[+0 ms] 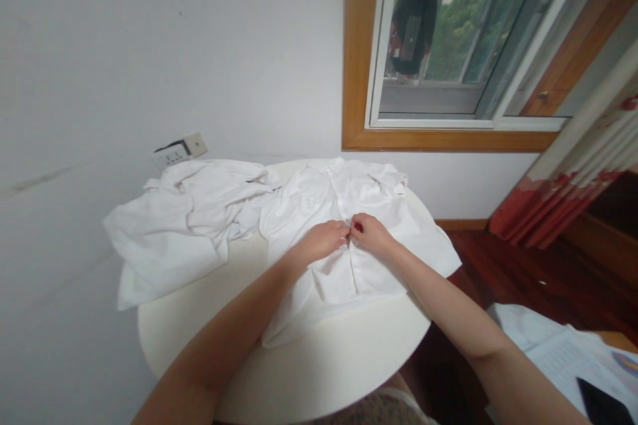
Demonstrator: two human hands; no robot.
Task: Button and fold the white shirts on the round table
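Note:
A white shirt (319, 285) lies spread over the right part of a round white table (319, 372), its front opening running up the middle. Both hands meet at that opening. My left hand (326, 239) pinches the shirt's front edge from the left. Close beside it, my right hand (369, 232) has its fingers curled in on the other edge. Whatever small part of the placket sits between the fingertips is hidden.
More crumpled white cloth (199, 206) covers the table's left side and hangs over its edge. A wall socket (174, 153) is behind it. The window (448, 46) and a red-and-white curtain (578, 179) are at right. Papers (563, 352) and a black phone (603, 402) lie lower right.

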